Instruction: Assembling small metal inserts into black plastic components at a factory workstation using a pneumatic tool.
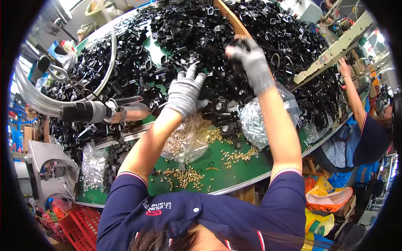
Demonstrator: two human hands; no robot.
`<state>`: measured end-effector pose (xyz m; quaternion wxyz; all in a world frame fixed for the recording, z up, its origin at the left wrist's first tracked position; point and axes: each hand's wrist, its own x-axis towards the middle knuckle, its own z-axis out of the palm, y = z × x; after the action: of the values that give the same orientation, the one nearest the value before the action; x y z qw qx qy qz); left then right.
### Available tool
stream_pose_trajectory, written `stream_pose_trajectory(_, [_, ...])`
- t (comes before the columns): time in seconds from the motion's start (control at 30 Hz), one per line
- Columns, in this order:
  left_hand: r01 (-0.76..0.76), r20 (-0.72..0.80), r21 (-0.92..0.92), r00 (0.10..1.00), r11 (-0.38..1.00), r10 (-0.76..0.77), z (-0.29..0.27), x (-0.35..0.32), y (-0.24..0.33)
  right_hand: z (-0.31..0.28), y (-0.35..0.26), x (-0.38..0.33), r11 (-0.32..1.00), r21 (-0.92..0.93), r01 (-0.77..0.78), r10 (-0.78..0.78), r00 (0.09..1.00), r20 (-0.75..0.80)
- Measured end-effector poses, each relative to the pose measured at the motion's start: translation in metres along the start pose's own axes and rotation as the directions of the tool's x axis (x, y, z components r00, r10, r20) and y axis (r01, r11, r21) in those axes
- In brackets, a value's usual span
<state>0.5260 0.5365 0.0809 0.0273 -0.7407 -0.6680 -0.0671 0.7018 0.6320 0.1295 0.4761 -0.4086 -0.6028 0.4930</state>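
Note:
My left hand [185, 93], in a grey knit glove, lies with its fingers spread on the near edge of a large heap of small black clamp-like parts [192, 37]. Farther out and to the right, my right hand [251, 62] is gloved too and smeared by motion. Its fingers look curled round a small black part [239, 43]. A clear bag of brass-coloured small fasteners [186, 140] sits just below my left hand. Beneath my right forearm is a clear bag of silver screws [254, 123]. Loose brass pieces [184, 178] lie scattered on the green tabletop [234, 175].
A pneumatic driver [104, 111] with a clear hose [114, 54] lies at the left. A wooden divider [232, 19] cuts through the heap. Another clear bag [94, 167] stands at the near left. At the right, a pale metal bar [335, 48] crosses beside a co-worker's arm [354, 90].

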Motion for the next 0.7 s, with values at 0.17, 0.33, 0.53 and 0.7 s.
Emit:
stream_pose_trajectory(0.17, [0.015, 0.156, -0.041, 0.988, 0.999, -0.009, -0.011, 0.02, 0.006, -0.01, 0.021, 0.081, 0.933, 0.36, -0.006, 0.054, 0.991, -0.122])
stream_pose_trajectory(0.33, [-0.038, -0.163, -0.478, 0.985, 0.877, -0.046, 0.027, 0.012, -0.045, -0.014, 0.025, -0.029, 0.921, -0.322, 0.221, -0.072, 0.906, 0.417])
stream_pose_trajectory(0.53, [0.115, 0.151, -0.979, 0.963, -0.167, -0.223, 0.035, 0.041, -0.051, 0.01, 0.045, -0.126, 0.2, -0.886, 0.419, 0.136, 0.883, 0.449])
stream_pose_trajectory(0.7, [0.062, 0.138, -0.764, 0.988, -0.642, -0.069, 0.022, 0.102, -0.038, 0.03, 0.049, -0.11, 0.17, -0.951, 0.26, 0.396, 0.865, 0.307])
